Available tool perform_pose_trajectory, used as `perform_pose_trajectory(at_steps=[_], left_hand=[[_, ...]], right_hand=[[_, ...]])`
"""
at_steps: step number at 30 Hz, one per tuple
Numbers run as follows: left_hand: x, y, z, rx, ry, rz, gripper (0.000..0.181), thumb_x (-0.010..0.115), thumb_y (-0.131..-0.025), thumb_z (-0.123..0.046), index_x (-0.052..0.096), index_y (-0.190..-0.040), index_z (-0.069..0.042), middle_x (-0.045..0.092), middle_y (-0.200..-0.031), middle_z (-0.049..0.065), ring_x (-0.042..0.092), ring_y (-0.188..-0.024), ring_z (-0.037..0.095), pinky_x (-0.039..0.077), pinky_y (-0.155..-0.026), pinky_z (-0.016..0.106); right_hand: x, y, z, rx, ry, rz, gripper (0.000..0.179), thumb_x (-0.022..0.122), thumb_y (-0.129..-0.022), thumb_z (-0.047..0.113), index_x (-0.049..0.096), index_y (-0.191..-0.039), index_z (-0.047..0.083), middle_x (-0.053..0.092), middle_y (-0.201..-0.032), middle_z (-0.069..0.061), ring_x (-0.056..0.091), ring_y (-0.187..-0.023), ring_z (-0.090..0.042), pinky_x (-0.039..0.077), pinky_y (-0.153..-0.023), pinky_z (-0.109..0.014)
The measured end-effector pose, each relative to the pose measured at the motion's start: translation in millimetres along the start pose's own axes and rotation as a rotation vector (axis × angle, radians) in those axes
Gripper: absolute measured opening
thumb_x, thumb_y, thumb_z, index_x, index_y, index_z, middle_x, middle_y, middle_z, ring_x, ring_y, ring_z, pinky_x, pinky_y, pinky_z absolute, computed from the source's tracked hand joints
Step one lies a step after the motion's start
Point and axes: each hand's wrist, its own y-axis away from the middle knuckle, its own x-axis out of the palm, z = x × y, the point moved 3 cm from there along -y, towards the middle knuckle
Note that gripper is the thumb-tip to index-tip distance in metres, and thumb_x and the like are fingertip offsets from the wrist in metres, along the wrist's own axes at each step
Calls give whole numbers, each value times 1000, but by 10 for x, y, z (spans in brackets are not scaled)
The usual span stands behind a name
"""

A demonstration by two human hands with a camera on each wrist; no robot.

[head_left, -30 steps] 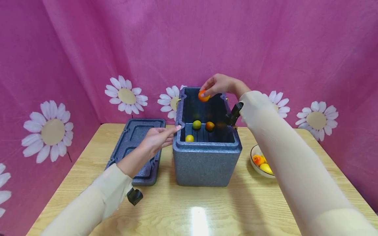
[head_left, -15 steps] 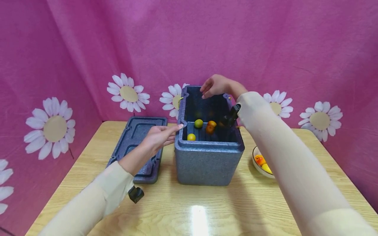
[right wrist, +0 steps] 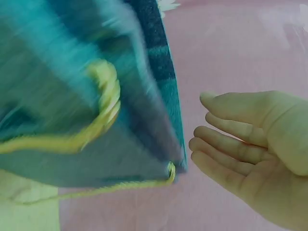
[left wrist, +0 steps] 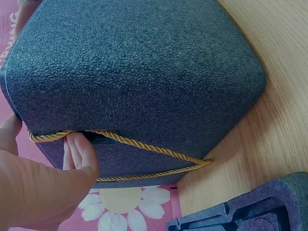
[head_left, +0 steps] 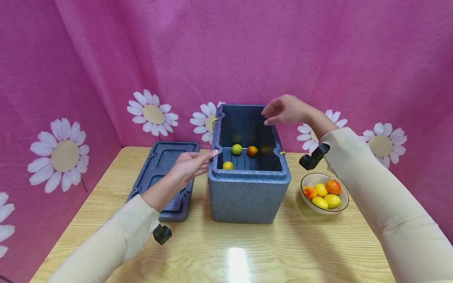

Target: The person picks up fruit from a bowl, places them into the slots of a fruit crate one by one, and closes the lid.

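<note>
Pale wooden table point(head_left: 192, 251), grain running crosswise, one hard white glare point(head_left: 239, 265) near the close edge. Soft shadows on the wood right of the box. Behind and at both sides, a magenta curtain point(head_left: 226, 51) falls in folds, printed low down with large white daisies point(head_left: 63, 156) (cream centres, petals slightly ragged).

Grey box point(head_left: 247, 200) upright at mid-table, its speckled wall facing the wearer. Inside, on the ribbed floor: a green fruit point(head_left: 236, 149) and a red-orange fruit point(head_left: 252, 151) farther back, a yellow fruit point(head_left: 228, 165) nearer, by the left wall. Matching lid point(head_left: 161, 163) lies flat on the table, left of the box.

Left hand point(head_left: 189, 167): thumb and fingers apart, thumb tip on the box's left rim, fingertips against the outer wall at a gold rope point(left wrist: 159, 150).

Right hand point(head_left: 286, 110): in the air by the box's right rear rim, fingers loosely bent, thumb apart from them. Right wrist view blurs the box.

Cream bowl point(head_left: 323, 211), dark-rimmed, right of the box: three yellow fruits point(head_left: 320, 203), two orange-red ones point(head_left: 333, 187). Cream sleeves point(head_left: 382, 200) on both arms.
</note>
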Motion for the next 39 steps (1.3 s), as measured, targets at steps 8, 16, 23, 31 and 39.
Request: perform_pose_trajectory(at_steps=[8,16,23,31,39], left_hand=[[-21,2,-2,-4,-10,-10,73,71,-85,-40,44,-139,1,53,-141,17,57,-127,24,49,-106,36],[-47,-26,15,-12,-19,-22,74,71,-85,-42,44,-139,0,54,-140,15,56,-127,24,48,-107,35],[-52,-16,21,-13,-23,-27,76,70,-85,-42,42,-141,0,54,-140,16,57,-127,24,50,-105,34],[-63,-16,15,-12,-18,-27,77,70,-85,-43,40,-141,1,53,-141,16,56,-128,24,49,-106,35],[-62,-18,17,-12,-13,-30,75,70,-86,-43,42,-140,1,55,-139,16,57,-126,24,49,-106,35]], right_hand=[[44,451,-382,0,-68,-100,31,73,-85,16,67,-112,2,71,-109,-17,68,-98,-25,57,-76,-15],[212,817,-742,-86,-89,-127,28,73,-83,8,68,-109,-2,71,-103,-19,65,-84,2,55,-71,-11],[325,1061,-1053,-28,-86,-114,28,73,-84,10,67,-108,-2,71,-103,-19,62,-84,10,56,-75,-11],[454,1298,-1369,60,-45,-105,29,74,-84,14,67,-107,-2,72,-101,-16,61,-82,8,56,-75,-14],[583,1498,-1627,85,-18,-96,27,73,-84,12,67,-105,-3,73,-98,-18,61,-80,8,58,-73,-17]])
